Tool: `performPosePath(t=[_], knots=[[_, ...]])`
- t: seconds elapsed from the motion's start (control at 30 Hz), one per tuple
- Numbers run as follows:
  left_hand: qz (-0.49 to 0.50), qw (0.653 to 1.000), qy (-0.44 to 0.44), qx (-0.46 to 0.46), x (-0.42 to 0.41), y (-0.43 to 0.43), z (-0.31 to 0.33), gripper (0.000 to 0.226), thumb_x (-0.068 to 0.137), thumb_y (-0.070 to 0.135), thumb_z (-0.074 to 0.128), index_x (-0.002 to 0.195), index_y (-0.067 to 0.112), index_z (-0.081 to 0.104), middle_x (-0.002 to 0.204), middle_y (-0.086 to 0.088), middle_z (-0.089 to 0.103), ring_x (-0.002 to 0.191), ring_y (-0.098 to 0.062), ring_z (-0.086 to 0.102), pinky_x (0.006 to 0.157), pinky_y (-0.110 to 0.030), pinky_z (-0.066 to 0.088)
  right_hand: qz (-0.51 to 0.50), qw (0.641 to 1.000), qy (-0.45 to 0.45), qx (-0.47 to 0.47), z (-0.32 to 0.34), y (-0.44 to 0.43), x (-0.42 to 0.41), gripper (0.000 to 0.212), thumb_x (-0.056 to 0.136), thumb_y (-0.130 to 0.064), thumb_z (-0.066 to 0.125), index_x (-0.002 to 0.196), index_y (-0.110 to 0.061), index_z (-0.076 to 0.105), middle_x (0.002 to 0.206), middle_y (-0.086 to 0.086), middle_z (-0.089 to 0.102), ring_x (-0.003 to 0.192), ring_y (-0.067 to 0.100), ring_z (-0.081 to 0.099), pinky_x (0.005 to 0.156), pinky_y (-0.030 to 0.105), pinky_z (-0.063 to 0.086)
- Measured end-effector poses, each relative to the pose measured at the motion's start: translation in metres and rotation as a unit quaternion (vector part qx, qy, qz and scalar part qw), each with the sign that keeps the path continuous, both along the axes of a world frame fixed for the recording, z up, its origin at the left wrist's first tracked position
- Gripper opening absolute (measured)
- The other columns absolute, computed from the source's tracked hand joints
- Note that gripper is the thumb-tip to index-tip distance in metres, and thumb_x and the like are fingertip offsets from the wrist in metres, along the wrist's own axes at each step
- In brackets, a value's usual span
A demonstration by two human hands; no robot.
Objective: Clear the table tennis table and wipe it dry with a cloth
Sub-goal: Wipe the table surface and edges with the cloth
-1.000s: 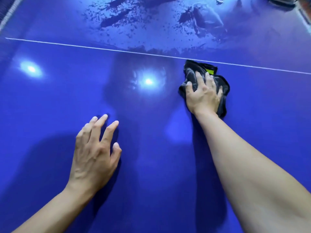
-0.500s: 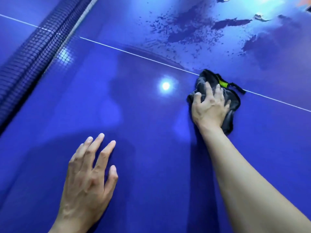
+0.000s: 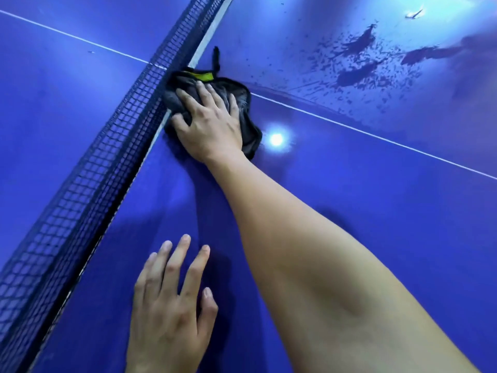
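The blue table tennis table (image 3: 349, 200) fills the view. A dark grey cloth (image 3: 250, 135) with a yellow tag lies on it right against the foot of the net, on the white centre line. My right hand (image 3: 212, 125) presses flat on the cloth with spread, nearly straight fingers. My left hand (image 3: 172, 300) rests flat on the bare table nearer to me, fingers straight and spread. Water splashes and puddles (image 3: 360, 68) lie on the surface beyond the centre line, at the upper right.
The black net (image 3: 107, 157) runs diagonally from the lower left to the top centre, with a white band along its base. The white centre line (image 3: 376, 135) crosses the table. A lamp reflection (image 3: 276, 139) shines beside the cloth.
My right hand has slid the cloth leftward along the centre line up to the net. The view has swung left, and my left hand has stayed flat on the table.
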State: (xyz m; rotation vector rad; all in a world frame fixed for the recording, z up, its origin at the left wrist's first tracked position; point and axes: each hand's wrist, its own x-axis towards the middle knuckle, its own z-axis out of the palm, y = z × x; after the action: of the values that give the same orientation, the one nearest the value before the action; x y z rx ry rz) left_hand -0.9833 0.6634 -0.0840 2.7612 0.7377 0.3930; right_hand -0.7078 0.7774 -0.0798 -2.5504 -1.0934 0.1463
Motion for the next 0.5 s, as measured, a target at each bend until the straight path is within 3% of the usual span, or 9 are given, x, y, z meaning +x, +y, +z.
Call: performPosePath(t=[0.23, 0.5], knots=[[0.027, 0.999, 0.046, -0.014, 0.015, -0.020, 0.016, 0.055, 0.089, 0.031, 0.044, 0.136, 0.006, 0.060, 0.150, -0.017, 0.048, 0.140, -0.040, 0.041, 0.116, -0.052, 0.028, -0.051, 0.998, 0.022, 0.010, 0.003, -0.032, 0.001, 0.057, 0.097, -0.050, 0.041, 0.153, -0.040, 0.040, 0.169, -0.001, 0.022, 0.156, 0.012, 0.014, 0.125, 0.047, -0.006], [-0.113, 0.993, 0.012, -0.009, 0.081, -0.123, 0.027, 0.055, 0.090, 0.026, 0.046, 0.142, 0.010, 0.058, 0.152, -0.015, 0.048, 0.141, -0.038, 0.044, 0.113, -0.053, 0.035, -0.205, 0.979, 0.003, -0.009, 0.003, -0.218, 0.075, 0.058, 0.097, -0.051, 0.038, 0.154, -0.040, 0.038, 0.169, -0.001, 0.022, 0.155, 0.012, 0.016, 0.126, 0.049, -0.001]])
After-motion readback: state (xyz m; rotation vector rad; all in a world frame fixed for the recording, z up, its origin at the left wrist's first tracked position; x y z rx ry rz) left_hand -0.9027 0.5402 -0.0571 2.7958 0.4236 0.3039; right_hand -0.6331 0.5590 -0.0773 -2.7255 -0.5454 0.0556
